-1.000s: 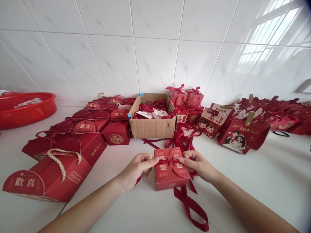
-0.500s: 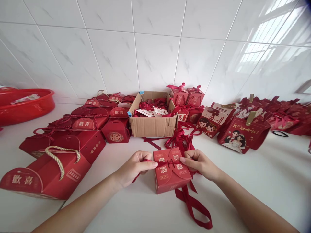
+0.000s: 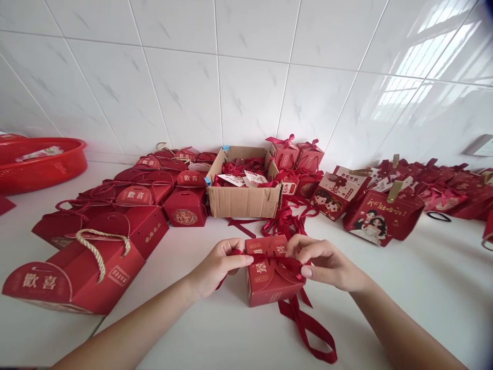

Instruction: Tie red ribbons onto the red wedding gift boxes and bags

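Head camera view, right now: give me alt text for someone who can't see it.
A person's left hand and right hand hold a red ribbon across a small red gift box on a white counter. Behind it, an open cardboard box stands among other red boxes.

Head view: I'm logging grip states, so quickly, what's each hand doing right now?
Left hand: closed, pinching the red satin ribbon at the left edge of the red gift box.
Right hand: closed on the same ribbon, near the box's right edge.
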Demonstrator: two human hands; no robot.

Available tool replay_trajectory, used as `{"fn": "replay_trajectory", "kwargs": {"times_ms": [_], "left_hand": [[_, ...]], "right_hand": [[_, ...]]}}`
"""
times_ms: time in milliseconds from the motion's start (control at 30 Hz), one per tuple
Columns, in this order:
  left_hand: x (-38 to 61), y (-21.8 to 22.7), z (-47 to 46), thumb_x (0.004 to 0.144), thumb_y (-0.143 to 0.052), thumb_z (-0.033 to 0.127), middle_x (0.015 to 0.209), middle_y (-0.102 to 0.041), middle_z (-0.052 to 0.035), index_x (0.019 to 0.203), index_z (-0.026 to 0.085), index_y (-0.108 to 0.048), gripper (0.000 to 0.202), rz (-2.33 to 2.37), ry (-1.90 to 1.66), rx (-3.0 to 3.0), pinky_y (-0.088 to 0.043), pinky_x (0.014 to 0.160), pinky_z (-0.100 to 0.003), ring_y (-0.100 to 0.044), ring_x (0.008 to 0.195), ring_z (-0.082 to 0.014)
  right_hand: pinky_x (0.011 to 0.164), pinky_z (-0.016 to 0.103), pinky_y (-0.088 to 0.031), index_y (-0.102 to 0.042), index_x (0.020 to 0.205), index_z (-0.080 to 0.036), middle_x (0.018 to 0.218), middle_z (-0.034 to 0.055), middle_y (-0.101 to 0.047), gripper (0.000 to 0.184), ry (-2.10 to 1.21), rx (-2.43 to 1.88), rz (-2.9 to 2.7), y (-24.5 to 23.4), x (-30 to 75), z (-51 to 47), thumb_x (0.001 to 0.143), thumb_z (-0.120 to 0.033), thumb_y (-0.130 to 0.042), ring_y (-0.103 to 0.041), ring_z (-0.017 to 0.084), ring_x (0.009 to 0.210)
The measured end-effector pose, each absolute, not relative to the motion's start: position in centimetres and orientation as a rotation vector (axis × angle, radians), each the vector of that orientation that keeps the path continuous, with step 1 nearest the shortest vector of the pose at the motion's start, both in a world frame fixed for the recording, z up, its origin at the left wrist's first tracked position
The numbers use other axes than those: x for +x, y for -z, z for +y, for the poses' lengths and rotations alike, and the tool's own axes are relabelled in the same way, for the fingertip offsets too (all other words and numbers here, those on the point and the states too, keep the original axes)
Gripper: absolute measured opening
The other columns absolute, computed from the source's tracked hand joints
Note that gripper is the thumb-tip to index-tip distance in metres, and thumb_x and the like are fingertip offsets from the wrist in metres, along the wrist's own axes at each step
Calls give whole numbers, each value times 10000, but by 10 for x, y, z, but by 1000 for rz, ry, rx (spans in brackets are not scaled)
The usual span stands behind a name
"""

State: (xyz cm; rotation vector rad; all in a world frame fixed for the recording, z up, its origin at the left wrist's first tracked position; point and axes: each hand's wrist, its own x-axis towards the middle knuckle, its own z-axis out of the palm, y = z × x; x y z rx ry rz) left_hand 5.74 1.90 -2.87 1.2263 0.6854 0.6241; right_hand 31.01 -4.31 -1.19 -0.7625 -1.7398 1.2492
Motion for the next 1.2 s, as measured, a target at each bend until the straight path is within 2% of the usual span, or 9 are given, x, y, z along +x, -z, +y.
{"fn": "replay_trajectory", "kwargs": {"times_ms": [67,167,433,567,733,933,1000,1100,1200], "left_hand": [[58,29,18,706,-680,241,537,-326,86,605,181,-280,417,689,-623,1236,-156,482,-212,-233,501,-47],[58,28,18,707,-676,253,538,-333,84,604,181,-289,406,701,-626,1259,-156,484,-216,-241,504,-49],[56,30,17,713,-670,255,543,-319,85,610,184,-288,402,712,-630,1281,-141,481,-222,-221,506,-52],[57,28,15,713,-672,260,536,-323,87,611,183,-302,391,717,-636,1289,-141,476,-220,-224,499,-51],[57,28,15,706,-676,266,537,-333,89,619,184,-316,379,728,-647,1300,-149,473,-215,-232,498,-52],[57,25,14,702,-689,287,546,-327,90,641,187,-328,380,732,-651,1306,-144,470,-212,-225,497,-56],[57,25,14,704,-690,286,547,-329,89,640,187,-328,380,734,-653,1312,-140,471,-213,-224,498,-57],[56,24,14,708,-696,283,549,-326,86,631,188,-305,410,731,-658,1325,-143,483,-213,-226,507,-59],[55,24,14,722,-700,297,543,-295,87,623,190,-276,448,729,-663,1361,-145,496,-215,-218,513,-62]], "right_hand": [[842,310,-474,-750,852,-248,1091,58,-597,83,-1215,-738,-1682,11,302,-43,857,-243,-667,-588,170,966],[856,303,-504,-763,834,-268,1147,43,-631,104,-1269,-788,-1472,12,288,-41,865,-263,-665,-621,170,988],[731,247,-544,-765,855,-264,848,21,-740,103,-1294,-798,-1121,13,262,-42,837,-343,-702,-671,136,742],[709,215,-533,-757,951,-287,845,9,-740,138,-1315,-808,-1192,15,258,-44,871,-349,-664,-667,114,730],[713,237,-532,-752,863,-218,822,25,-733,143,-1196,-924,-1227,21,257,-43,819,-350,-717,-665,137,751],[599,219,-499,-573,903,-216,768,-8,-699,318,-1191,-935,-1116,20,256,-42,721,-334,-807,-617,110,633],[595,217,-489,-581,903,-199,779,5,-687,336,-1164,-978,-1118,18,256,-43,714,-358,-808,-607,111,636],[620,220,-477,-604,824,-172,773,24,-667,289,-1151,-1014,-1174,16,255,-46,764,-411,-756,-600,118,670],[669,242,-479,-543,842,-198,779,18,-665,272,-1162,-952,-1236,15,253,-50,848,-442,-662,-600,125,695]]}}
